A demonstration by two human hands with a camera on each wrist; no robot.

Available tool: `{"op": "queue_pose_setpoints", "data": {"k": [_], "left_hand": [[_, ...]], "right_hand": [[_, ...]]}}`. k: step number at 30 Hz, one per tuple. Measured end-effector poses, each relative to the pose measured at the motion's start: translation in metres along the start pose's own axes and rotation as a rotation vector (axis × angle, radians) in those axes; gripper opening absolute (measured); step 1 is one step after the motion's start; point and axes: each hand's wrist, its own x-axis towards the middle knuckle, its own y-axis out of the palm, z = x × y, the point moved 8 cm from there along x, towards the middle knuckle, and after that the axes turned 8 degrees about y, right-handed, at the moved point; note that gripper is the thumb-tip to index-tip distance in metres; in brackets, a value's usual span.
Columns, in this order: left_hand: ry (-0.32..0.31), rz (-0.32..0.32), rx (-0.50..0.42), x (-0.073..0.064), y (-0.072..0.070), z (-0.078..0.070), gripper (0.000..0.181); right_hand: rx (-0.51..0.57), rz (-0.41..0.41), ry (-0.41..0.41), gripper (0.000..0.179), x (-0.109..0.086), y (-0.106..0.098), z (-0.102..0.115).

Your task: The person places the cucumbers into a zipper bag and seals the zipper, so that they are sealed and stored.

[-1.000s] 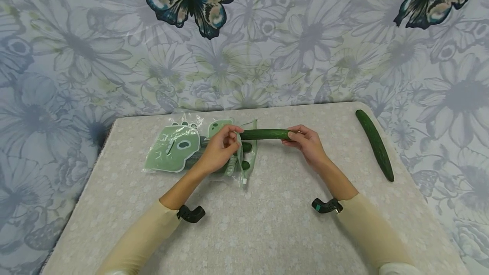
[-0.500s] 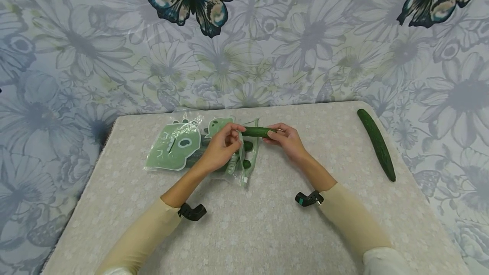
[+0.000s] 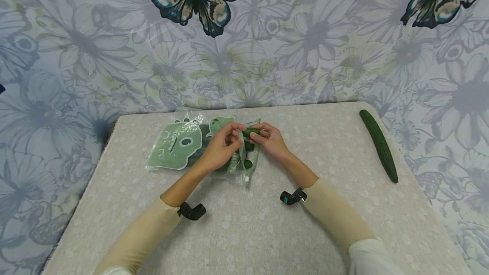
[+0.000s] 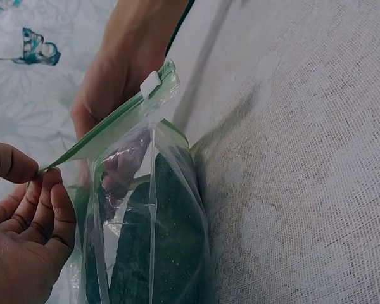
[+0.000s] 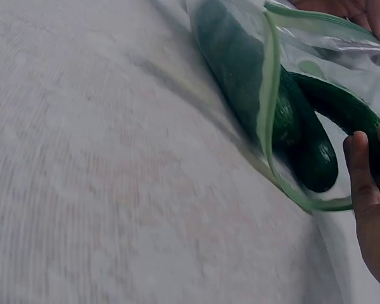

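A clear zip bag (image 3: 175,145) with green cartoon prints lies on the table, its mouth facing right. My left hand (image 3: 223,145) pinches the green rim of the mouth between thumb and fingers and lifts it. My right hand (image 3: 270,141) grips the end of a cucumber (image 5: 335,101) whose front part is inside the bag. Below it, two other cucumbers (image 5: 313,164) lie within the bag, their ends near the opening. A white slider (image 4: 150,84) sits on the zip edge in the left wrist view.
Another cucumber (image 3: 379,145) lies on the right side of the table (image 3: 244,232), which has a pale patterned cloth. A wall covering (image 3: 290,63) with flowers and butterflies rises behind the table's far edge.
My right hand has moved left, sliding the cucumber lengthwise into the bag until only its end shows outside. My left hand keeps its pinch on the bag's rim.
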Motion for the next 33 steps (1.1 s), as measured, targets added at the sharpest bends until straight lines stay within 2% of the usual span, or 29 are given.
{"op": "queue_pose_setpoints", "data": {"k": [3,5,11,13,18,22,28,33], "left_hand": [[0.0,-0.003,0.0,0.001,0.002,0.0,0.033],[0.002,-0.001,-0.001,0.001,0.004,-0.001,0.034],[0.004,0.015,0.001,0.003,0.01,0.001,0.034],[0.002,0.015,0.007,0.004,0.011,0.002,0.034],[-0.009,0.011,0.011,0.004,0.014,0.003,0.034],[-0.015,0.01,0.019,0.004,0.016,0.003,0.035],[-0.039,0.012,0.027,0.004,0.015,0.005,0.034],[-0.045,0.021,0.04,0.007,0.014,0.01,0.032]], "right_hand": [[-0.027,-0.009,-0.015,0.033,0.002,0.005,-0.001],[-0.105,-0.036,-0.036,0.032,0.001,0.004,0.0],[-0.665,-0.232,-0.202,0.023,-0.012,-0.011,0.014],[-0.77,-0.253,-0.239,0.02,-0.018,-0.015,0.016],[-0.789,-0.199,-0.218,0.021,-0.031,-0.029,0.014],[-0.763,-0.183,-0.165,0.024,-0.052,-0.053,0.017],[-0.783,-0.207,-0.103,0.026,-0.1,-0.112,0.027],[-0.852,-0.318,-0.081,0.026,-0.15,-0.176,0.037]]}}
